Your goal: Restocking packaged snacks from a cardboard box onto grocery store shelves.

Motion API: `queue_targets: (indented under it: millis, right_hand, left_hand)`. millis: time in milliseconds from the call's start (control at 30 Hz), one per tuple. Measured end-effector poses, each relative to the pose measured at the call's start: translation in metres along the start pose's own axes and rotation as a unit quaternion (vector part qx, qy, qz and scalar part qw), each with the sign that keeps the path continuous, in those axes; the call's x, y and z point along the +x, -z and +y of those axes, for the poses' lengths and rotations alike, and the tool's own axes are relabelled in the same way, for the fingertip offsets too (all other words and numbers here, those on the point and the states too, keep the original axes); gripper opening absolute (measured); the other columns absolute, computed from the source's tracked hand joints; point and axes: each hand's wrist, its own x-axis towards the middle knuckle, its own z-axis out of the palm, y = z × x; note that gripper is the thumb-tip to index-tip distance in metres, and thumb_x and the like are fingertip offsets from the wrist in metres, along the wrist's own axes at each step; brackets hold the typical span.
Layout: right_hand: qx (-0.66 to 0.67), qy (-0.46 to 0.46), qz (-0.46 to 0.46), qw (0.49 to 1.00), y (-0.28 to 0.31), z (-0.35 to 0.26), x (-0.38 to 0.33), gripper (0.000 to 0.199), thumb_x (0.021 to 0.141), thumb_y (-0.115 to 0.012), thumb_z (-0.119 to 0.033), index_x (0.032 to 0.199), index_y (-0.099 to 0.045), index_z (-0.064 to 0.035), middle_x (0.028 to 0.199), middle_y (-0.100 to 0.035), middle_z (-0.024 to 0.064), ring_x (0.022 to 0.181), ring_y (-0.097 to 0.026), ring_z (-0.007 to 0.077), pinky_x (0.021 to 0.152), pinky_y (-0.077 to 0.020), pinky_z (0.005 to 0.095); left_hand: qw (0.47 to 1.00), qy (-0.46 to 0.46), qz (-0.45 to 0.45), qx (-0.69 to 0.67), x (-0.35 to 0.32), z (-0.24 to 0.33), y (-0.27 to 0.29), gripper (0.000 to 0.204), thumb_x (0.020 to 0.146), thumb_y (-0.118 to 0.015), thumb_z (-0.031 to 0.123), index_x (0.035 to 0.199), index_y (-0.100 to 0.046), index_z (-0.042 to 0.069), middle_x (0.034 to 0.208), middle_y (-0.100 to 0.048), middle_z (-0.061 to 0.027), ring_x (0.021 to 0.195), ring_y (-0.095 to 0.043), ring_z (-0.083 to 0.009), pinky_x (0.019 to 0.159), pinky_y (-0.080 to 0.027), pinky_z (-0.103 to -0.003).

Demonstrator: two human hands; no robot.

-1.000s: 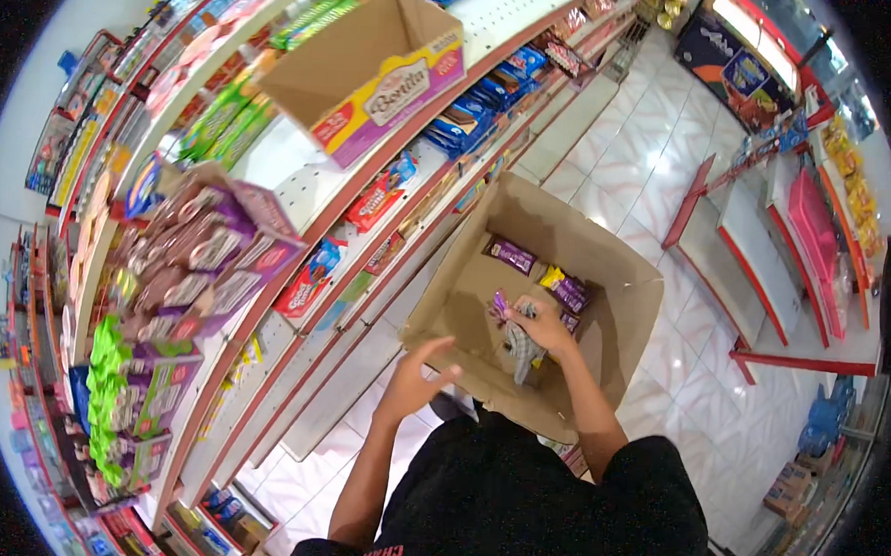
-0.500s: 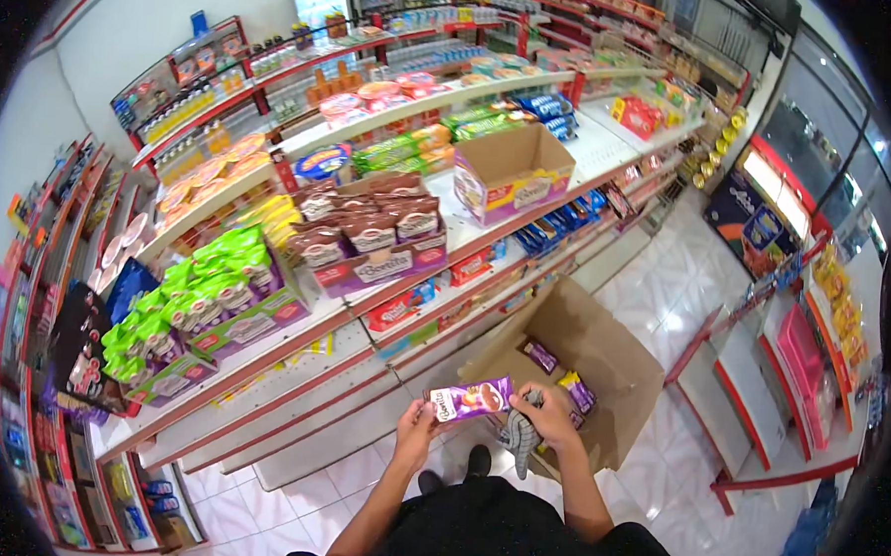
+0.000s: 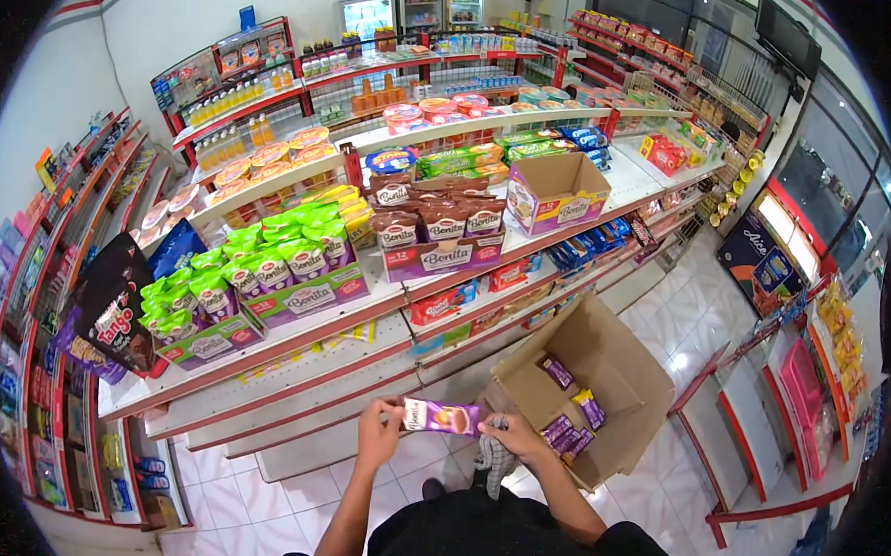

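Between my two hands I hold up a purple and white snack packet [image 3: 443, 417]. My left hand [image 3: 379, 430] is closed on its white end. At its purple end the fingers of my right hand [image 3: 516, 438] pinch the other edge, and a grey checked cloth [image 3: 494, 465] hangs from that same hand. To the right, an open cardboard carton [image 3: 632, 371] stands on the floor with several purple packets [image 3: 565, 434] inside. A display box of brown packets [image 3: 443, 258] and a box of green packets [image 3: 310, 302] stand on the shelf ahead.
The long white shelf unit [image 3: 384, 313] with red edges crosses in front of me. On its top sit an opened display box [image 3: 558, 205] and a black pouch [image 3: 116, 308]. A slanted rack [image 3: 734, 390] stands at right, and another stocked rack [image 3: 73, 262] at left.
My view has shifted, so the shelves appear farther right. Both hands have stayed on the snack packet, which sits more level now. The grey cloth hangs straighter from my right hand.
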Motion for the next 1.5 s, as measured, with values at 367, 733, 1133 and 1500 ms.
queue_targets:
  millis: [367, 733, 1133, 1500]
  right_hand:
    - [0.157, -0.029, 0.282, 0.946, -0.001, 0.006, 0.006, 0.072, 0.094, -0.061, -0.052, 0.129, -0.053, 0.0107, 0.125, -0.059, 0.0212, 0.115, -0.055, 0.0262, 0.095, -0.044, 0.0375]
    - [-0.108, 0.291, 0.274, 0.91, -0.074, -0.067, -0.021, 0.035, 0.096, -0.06, -0.039, 0.095, -0.063, -0.0033, 0.119, -0.064, 0.0186, 0.108, -0.061, 0.0298, 0.095, -0.0454, 0.0379]
    - [-0.301, 0.423, 0.172, 0.837, -0.109, -0.154, -0.042, 0.05, 0.085, -0.07, -0.03, 0.123, -0.056, -0.0029, 0.131, -0.055, 0.02, 0.124, -0.051, 0.0396, 0.104, -0.0408, 0.0452]
    - [-0.425, 0.463, 0.196, 0.753, -0.086, -0.165, -0.05, 0.051, 0.084, -0.062, -0.027, 0.128, -0.056, -0.0018, 0.118, -0.059, 0.0204, 0.107, -0.057, 0.0382, 0.093, -0.0431, 0.0469]
  left_hand:
    - [0.997, 0.057, -0.019, 0.039, -0.023, -0.066, 0.003, 0.019, 0.096, -0.061, 0.017, 0.088, -0.051, 0.002, 0.099, -0.069, -0.0167, 0.087, -0.068, -0.0275, 0.074, -0.053, -0.036]
    - [0.81, 0.342, -0.072, -0.47, -0.047, -0.033, -0.042, 0.016, 0.105, -0.043, 0.025, 0.108, -0.052, 0.012, 0.104, -0.064, -0.0078, 0.091, -0.065, -0.022, 0.084, -0.055, -0.044]
    - [0.871, 0.199, -0.071, -0.443, -0.012, 0.047, -0.018, 0.016, 0.105, -0.043, 0.014, 0.114, -0.054, 0.007, 0.109, -0.054, 0.0005, 0.106, -0.049, -0.0086, 0.094, -0.04, -0.026]
    - [0.896, 0.166, -0.098, -0.401, -0.003, 0.08, -0.012, 0.009, 0.105, -0.045, 0.021, 0.105, -0.049, 0.012, 0.1, -0.054, 0.0014, 0.09, -0.053, -0.0066, 0.076, -0.048, -0.024]
